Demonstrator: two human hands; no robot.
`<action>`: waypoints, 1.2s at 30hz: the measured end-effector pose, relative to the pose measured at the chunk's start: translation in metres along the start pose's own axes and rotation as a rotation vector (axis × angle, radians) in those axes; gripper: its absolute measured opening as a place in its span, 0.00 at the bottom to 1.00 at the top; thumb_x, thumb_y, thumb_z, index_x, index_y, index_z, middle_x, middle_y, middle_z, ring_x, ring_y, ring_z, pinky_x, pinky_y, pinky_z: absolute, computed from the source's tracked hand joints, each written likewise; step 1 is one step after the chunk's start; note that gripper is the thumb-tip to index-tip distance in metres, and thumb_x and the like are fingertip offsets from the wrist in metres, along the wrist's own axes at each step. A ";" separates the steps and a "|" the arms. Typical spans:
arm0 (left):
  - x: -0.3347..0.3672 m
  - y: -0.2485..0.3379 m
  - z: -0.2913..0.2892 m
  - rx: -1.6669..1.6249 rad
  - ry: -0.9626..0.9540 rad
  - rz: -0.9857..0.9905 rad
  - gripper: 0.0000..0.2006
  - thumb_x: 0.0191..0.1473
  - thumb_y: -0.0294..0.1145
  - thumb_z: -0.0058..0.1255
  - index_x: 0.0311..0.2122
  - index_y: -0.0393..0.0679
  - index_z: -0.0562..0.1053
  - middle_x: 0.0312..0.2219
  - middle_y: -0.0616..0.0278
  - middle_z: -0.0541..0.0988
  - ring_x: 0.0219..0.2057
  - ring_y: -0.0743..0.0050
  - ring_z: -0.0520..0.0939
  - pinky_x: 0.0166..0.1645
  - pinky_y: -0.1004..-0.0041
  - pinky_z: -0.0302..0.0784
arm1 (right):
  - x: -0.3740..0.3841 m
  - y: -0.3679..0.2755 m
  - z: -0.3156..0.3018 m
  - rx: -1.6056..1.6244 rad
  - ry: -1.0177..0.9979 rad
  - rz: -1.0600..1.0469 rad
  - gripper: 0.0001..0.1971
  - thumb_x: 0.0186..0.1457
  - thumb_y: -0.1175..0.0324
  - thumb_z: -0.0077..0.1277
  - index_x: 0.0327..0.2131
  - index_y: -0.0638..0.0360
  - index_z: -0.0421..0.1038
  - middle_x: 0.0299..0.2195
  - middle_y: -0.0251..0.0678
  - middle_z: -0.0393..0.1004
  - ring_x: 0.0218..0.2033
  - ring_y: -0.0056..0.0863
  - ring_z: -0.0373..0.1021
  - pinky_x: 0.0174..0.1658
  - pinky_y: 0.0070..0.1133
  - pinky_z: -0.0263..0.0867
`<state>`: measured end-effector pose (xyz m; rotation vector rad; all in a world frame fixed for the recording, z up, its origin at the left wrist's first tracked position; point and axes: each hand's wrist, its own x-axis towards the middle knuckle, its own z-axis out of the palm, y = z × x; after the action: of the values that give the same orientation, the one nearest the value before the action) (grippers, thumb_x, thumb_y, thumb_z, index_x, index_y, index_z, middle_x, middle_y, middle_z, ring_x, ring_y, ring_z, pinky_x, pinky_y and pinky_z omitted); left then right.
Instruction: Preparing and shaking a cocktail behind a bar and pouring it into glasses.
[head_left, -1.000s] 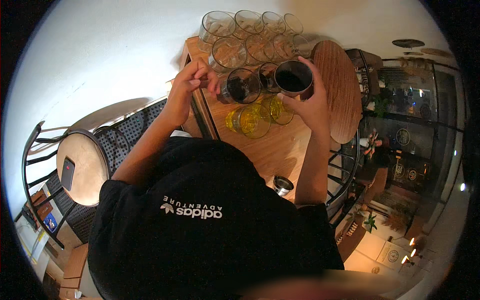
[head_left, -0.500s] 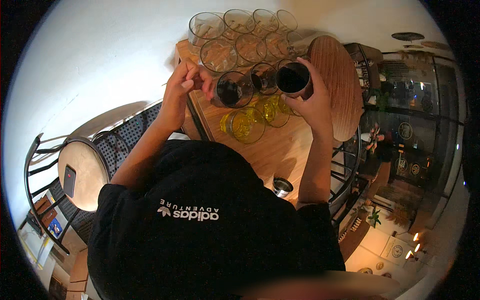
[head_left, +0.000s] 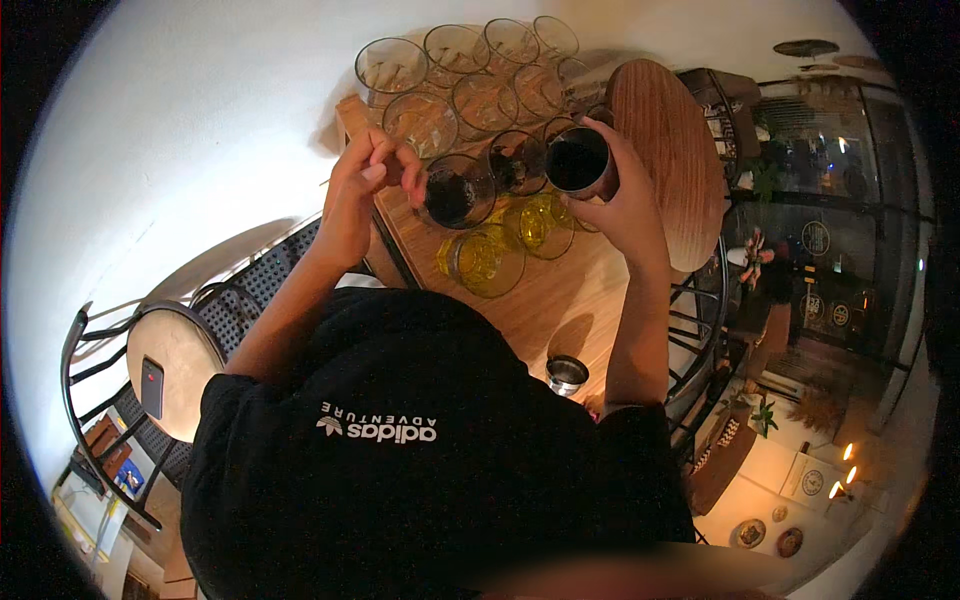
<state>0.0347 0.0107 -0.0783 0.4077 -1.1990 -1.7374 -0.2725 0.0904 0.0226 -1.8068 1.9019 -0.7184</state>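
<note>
My right hand is wrapped round a glass of dark liquid, its rim tipped toward me. My left hand, fingers loosely bent and apart, holds nothing; its fingertips are beside another glass with dark contents, and whether they touch it I cannot tell. Between these two is a third glass with dark contents. Nearer me are yellow glasses, one at the front and one behind it. Several clear glasses line the far part of the wooden table.
A round wooden board or tabletop lies right of the glasses. A small metal cup sits near the table's front. At left, a phone lies on a round stool or seat, by a dark woven chair. A white wall borders the far side.
The view has shifted slightly, so the glasses appear a little lower and further left. My right hand still grips its glass; my left hand stays beside the dark-filled glass.
</note>
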 end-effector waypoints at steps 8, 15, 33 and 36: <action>0.005 0.000 0.002 -0.059 -0.008 -0.022 0.12 0.60 0.45 0.40 0.33 0.50 0.57 0.27 0.58 0.70 0.30 0.66 0.77 0.38 0.68 0.74 | -0.001 0.004 -0.002 0.073 -0.024 0.124 0.45 0.39 0.75 0.71 0.64 0.46 0.64 0.51 0.43 0.69 0.48 0.37 0.71 0.55 0.32 0.68; 0.006 -0.004 -0.001 -0.076 0.002 -0.018 0.13 0.59 0.46 0.41 0.33 0.50 0.57 0.27 0.58 0.71 0.30 0.66 0.77 0.37 0.68 0.74 | -0.001 -0.001 -0.003 -0.045 -0.009 0.027 0.46 0.38 0.74 0.71 0.64 0.46 0.64 0.52 0.44 0.71 0.55 0.43 0.69 0.58 0.35 0.66; 0.005 -0.002 -0.001 -0.065 -0.014 -0.010 0.11 0.60 0.43 0.39 0.33 0.49 0.57 0.27 0.59 0.70 0.31 0.67 0.77 0.39 0.69 0.74 | 0.003 0.007 -0.003 -0.045 -0.034 -0.025 0.46 0.36 0.78 0.69 0.64 0.49 0.65 0.44 0.40 0.70 0.37 0.29 0.71 0.45 0.27 0.71; 0.005 -0.001 -0.001 -0.056 -0.014 -0.008 0.11 0.60 0.43 0.39 0.34 0.49 0.57 0.28 0.59 0.70 0.31 0.67 0.77 0.39 0.69 0.74 | 0.003 0.005 -0.002 -0.021 -0.038 -0.027 0.46 0.37 0.79 0.68 0.64 0.50 0.65 0.42 0.39 0.69 0.34 0.26 0.70 0.43 0.26 0.71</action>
<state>0.0322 0.0056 -0.0788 0.3679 -1.1576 -1.7794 -0.2782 0.0882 0.0211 -1.8486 1.8708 -0.6705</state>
